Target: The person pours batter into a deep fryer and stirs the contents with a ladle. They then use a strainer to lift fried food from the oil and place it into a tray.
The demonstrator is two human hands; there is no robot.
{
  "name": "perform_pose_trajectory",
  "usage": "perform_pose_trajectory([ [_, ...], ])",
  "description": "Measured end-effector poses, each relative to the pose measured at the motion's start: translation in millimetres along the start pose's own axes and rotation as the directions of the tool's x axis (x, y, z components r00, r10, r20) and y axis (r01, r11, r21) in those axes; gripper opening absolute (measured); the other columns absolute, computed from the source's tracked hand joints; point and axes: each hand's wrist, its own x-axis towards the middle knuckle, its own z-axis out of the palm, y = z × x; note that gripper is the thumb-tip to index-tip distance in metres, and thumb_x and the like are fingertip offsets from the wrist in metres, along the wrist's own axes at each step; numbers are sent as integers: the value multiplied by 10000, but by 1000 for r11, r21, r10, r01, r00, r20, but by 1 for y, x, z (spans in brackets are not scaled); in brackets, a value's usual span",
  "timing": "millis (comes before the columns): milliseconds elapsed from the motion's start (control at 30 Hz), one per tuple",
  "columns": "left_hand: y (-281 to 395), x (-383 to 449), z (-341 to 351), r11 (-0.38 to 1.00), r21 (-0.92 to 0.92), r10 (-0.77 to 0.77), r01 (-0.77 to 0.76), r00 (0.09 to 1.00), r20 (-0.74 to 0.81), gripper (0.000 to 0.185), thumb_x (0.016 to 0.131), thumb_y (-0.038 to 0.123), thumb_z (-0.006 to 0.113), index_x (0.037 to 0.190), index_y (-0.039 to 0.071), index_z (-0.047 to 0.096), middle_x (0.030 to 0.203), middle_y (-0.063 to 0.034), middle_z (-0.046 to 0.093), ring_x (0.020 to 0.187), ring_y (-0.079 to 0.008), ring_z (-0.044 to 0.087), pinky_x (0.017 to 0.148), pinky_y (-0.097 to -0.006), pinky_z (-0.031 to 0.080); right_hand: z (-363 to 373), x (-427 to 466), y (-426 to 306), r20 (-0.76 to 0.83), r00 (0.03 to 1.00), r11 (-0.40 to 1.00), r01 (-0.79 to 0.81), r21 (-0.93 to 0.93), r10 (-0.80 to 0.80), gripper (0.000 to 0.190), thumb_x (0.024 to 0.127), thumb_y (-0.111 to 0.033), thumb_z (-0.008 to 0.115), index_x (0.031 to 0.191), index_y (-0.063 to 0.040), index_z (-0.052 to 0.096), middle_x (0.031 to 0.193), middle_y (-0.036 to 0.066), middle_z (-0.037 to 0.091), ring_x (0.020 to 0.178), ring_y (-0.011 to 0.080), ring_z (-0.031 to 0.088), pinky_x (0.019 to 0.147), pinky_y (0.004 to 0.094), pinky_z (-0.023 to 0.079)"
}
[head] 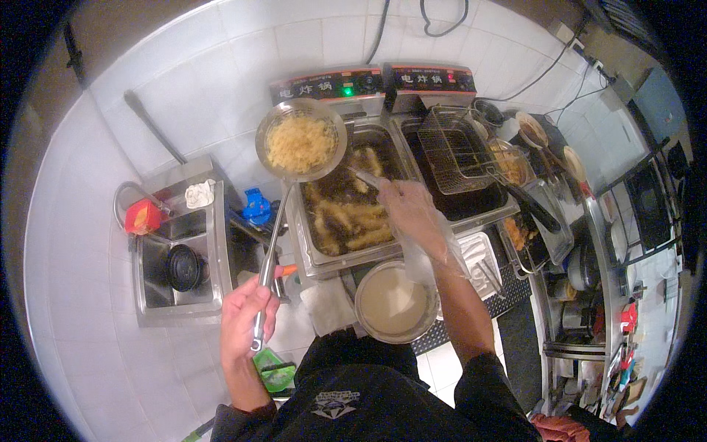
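My left hand (251,312) grips the long metal handle of a round strainer ladle (301,177). The ladle's bowl, over the back left of the left fryer, holds yellow fried crumbs (301,142). My right hand (409,212), in a clear plastic glove, holds a metal utensil (363,175) over the same fryer; its far end is partly hidden. Several long battered pieces (345,221) lie in the oil of the left fryer (320,269). In front of that fryer, close to my body, stands a round bowl of pale batter (392,301), partly behind my right forearm.
On the right fryer (475,212) rests a wire basket (455,149) with a black handle. A metal sink (221,276) with a black round item is at left. Right of the fryers are a food tray (519,237), small bowls and a metal shelf (580,351).
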Motion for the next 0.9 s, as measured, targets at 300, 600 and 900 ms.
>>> perform_pose_trajectory([
  [300, 2, -1, 7, 999, -52, 0, 4, 998, 64, 389, 980, 183, 547, 1281, -62, 537, 649, -19, 532, 401, -49, 448, 350, -174, 341, 26, 9, -29, 144, 985, 964, 125, -235, -92, 435, 963, -408, 425, 1043, -54, 665, 1140, 249, 598, 1112, 425, 546, 937, 489, 436],
  [600, 0, -10, 0, 999, -41, 6, -5, 1000, 21, 422, 968, 201, 565, 1291, -69, 526, 631, -8, 534, 398, -51, 445, 345, -185, 332, 3, -20, -34, -39, 997, 981, -63, 182, 71, 470, 883, -436, 557, 914, 13, 693, 857, 223, 692, 864, 389, 673, 742, 478, 516],
  [900, 3, -11, 2, 998, -61, -6, 7, 1000, 27, 378, 980, 171, 539, 1276, -65, 543, 635, -16, 534, 406, -50, 435, 359, -179, 337, -16, 14, 66, -188, 924, 913, 267, -307, -333, 488, 940, -440, 480, 930, -3, 698, 913, 280, 671, 901, 418, 659, 773, 499, 514],
])
